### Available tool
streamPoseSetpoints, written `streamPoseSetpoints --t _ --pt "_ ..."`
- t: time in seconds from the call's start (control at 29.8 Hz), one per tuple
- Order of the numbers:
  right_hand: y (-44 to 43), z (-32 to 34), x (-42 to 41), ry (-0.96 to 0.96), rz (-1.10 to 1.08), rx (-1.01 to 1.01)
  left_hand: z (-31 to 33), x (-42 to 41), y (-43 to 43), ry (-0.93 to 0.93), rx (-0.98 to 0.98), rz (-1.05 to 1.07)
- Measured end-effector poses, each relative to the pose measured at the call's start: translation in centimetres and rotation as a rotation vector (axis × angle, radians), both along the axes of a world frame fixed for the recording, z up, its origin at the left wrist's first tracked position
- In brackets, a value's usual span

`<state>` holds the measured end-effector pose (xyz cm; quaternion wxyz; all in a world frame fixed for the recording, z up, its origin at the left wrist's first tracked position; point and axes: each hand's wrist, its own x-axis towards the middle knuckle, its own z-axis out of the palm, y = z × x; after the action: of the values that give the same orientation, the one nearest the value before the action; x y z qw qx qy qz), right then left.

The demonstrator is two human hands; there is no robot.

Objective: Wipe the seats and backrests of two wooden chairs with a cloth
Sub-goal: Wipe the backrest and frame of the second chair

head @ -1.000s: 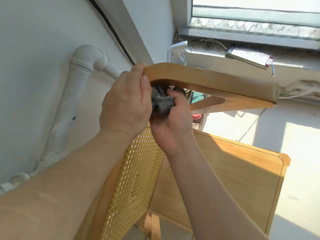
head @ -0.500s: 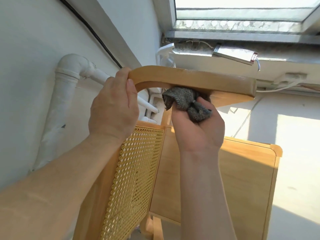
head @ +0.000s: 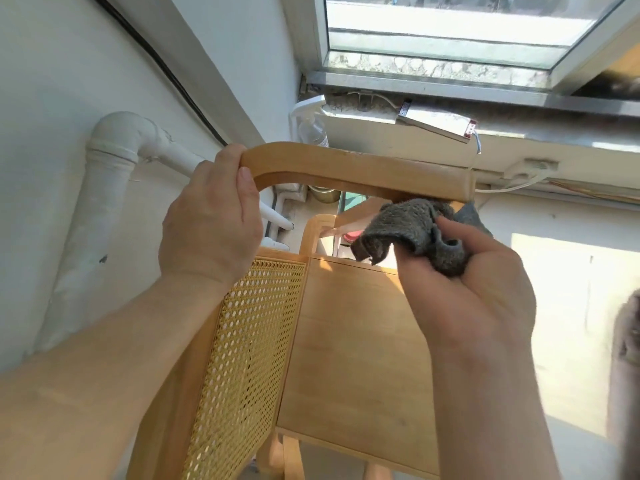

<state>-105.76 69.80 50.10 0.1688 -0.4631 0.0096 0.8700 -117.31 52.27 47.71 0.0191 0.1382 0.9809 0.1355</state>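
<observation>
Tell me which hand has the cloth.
The right hand has it: the grey cloth is bunched in its fingers under the far end of the chair's curved top rail. The left hand only grips the rail's bend.

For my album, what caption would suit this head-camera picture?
Left hand grips the chair's curved wooden rail while the right hand presses a grey cloth under its far end.

The left hand (head: 211,230) grips the curved corner of the wooden chair's armrest (head: 360,171) — thumb on its inner edge. The right hand (head: 474,282) clutches a bunched grey cloth (head: 412,230) pressed up under the armrest's far end. Below lie the woven cane panel (head: 249,341) and the wooden seat (head: 349,358) — a white pipe (head: 104,174) runs along the wall.
</observation>
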Motion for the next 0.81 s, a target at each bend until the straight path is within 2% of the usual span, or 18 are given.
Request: streamPoseSetpoints --t 0.07,0.17,0.3,0.4,0.47,0.54,0.57,0.67,0.71,0.74,0.81 --pt "1.0 -0.5 -0.6 -0.138 0.209 0.197 0.0 -0.1 0.0 0.0 0.002 -0.002" --pt "1.0 -2.8 -1.6 -0.362 0.324 0.251 0.0 0.0 0.0 0.003 -0.003 0.005" --pt "1.0 -6.0 -3.0 -0.284 0.121 0.067 -0.1 0.0 0.0 0.022 -0.02 -0.009" --pt "2.2 -5.5 -3.0 -0.266 0.097 0.131 -0.2 -0.1 0.0 0.038 -0.031 -0.014" --pt "2.8 -3.3 -2.0 -0.246 0.122 0.261 -0.1 -0.1 -0.1 0.039 -0.031 -0.012" --pt "3.0 -0.7 -1.3 -0.249 0.279 0.585 0.0 -0.1 -0.3 0.033 -0.029 -0.004" --pt "2.8 0.4 -1.4 -0.277 0.412 0.835 0.0 -0.1 -0.3 0.027 -0.031 0.001" --pt "1.0 0.3 -3.5 -0.326 0.98 1.963 0.0 0.2 0.2 0.014 -0.029 0.012" --pt "0.0 0.2 -4.6 -0.351 1.159 2.227 0.1 0.3 0.4 0.01 -0.036 0.015" --pt "-0.8 0.1 -5.9 -0.383 1.302 2.339 0.1 0.4 0.5 0.011 -0.044 0.015" --pt "-2.4 0.1 -8.5 -0.339 1.423 2.47 0.1 0.4 0.5 0.018 -0.041 0.013"
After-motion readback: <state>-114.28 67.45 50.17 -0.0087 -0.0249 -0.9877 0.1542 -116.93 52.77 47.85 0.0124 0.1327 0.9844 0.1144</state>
